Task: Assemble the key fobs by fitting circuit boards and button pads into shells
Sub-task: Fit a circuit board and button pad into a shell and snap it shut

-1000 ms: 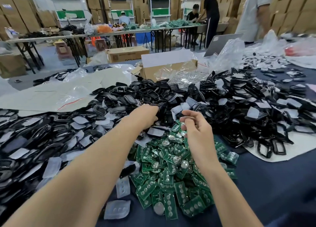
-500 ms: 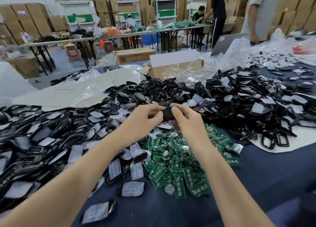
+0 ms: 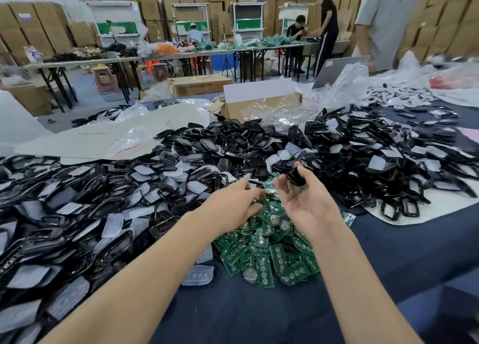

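Item: one black shell (image 3: pixel 295 176), pinched between the thumb and fingertips of the right hand (image 3: pixel 308 203), palm turned up, held just above the far edge of the circuit boards (image 3: pixel 261 250). Left hand (image 3: pixel 233 205): palm down, just left of the right hand, fingers lowered onto the green boards; whether it has a board pinched cannot be told, as the fingertips are hidden. Stock near hands: shell heap (image 3: pixel 228 146) beyond and to either side of both hands; translucent button pads (image 3: pixel 198 275) loose on the counter (image 3: pixel 388 253), beside the left forearm. Step judged: fetching a board to seat in the held shell. Risks: the boards lie overlapped, so the left hand may lift two at once or drag neighbours off the pile. The light fingertip hold on the shell (glossy, likely slippery) could let it tip and drop among identical shells. A board picked wrong way round would not seat, and forcing it could strain its coin cell (image 3: pixel 250 275).
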A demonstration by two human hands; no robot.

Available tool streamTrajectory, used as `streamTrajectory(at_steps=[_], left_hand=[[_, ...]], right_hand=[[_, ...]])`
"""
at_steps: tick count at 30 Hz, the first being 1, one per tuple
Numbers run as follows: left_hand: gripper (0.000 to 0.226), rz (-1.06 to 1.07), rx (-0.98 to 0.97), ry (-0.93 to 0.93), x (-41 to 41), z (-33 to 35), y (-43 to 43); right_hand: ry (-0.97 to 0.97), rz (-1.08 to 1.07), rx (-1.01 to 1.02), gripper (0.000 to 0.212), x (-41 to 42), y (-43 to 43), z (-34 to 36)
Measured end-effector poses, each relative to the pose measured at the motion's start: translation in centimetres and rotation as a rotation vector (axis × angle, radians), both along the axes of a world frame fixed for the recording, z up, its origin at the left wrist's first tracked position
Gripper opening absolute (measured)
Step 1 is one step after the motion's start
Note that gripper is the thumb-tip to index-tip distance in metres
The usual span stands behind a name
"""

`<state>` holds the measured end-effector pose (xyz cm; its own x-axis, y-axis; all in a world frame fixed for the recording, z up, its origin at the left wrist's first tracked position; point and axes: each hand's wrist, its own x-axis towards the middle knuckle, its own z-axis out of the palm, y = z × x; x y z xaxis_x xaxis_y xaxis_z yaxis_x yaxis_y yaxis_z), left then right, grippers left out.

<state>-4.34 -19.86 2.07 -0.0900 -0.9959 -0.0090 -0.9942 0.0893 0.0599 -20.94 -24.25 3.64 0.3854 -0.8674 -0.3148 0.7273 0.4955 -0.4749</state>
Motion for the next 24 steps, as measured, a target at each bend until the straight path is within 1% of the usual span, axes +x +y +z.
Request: streamTrajectory(at_steps=[3,7,12,14,17,19,21,24], left_hand=[[0.043,-0.014,0.054,-0.054,0.0,0.8,-0.9],[0.036,-0.077,0.110,-0.071,0.4,1.3,-1.3],[0.028,-0.155,0.052,-0.053,1.0,1.5,-1.1],[0.031,-0.184,0.026,-0.081,1.1,1.4,-1.1],[0.042,-0.234,-0.025,-0.154,1.4,1.1,-1.1],[0.044,-0.221,-0.032,-0.161,1.7,1.1,-1.0],[0.041,-0.195,-0.041,-0.148,2.0,1.1,-0.7],[0.035,-0.144,-0.058,-0.077,2.5,1.1,-0.1]], right_hand=[[-0.002,-0.024,0.047,0.020,0.1,-0.1,-0.3],[0.014,-0.012,0.035,0.010,0.2,-0.4,-0.8],[0.102,-0.011,-0.042,0.016,0.8,-0.3,-1.2],[0.145,-0.008,-0.087,0.018,1.2,-0.2,-1.3],[0.207,-0.010,-0.156,0.017,1.8,0.0,-1.3],[0.216,-0.013,-0.181,0.017,2.0,0.1,-1.3],[0.218,-0.018,-0.188,0.017,2.1,0.2,-1.1],[0.235,-0.047,-0.216,0.016,2.2,0.4,-0.7]])
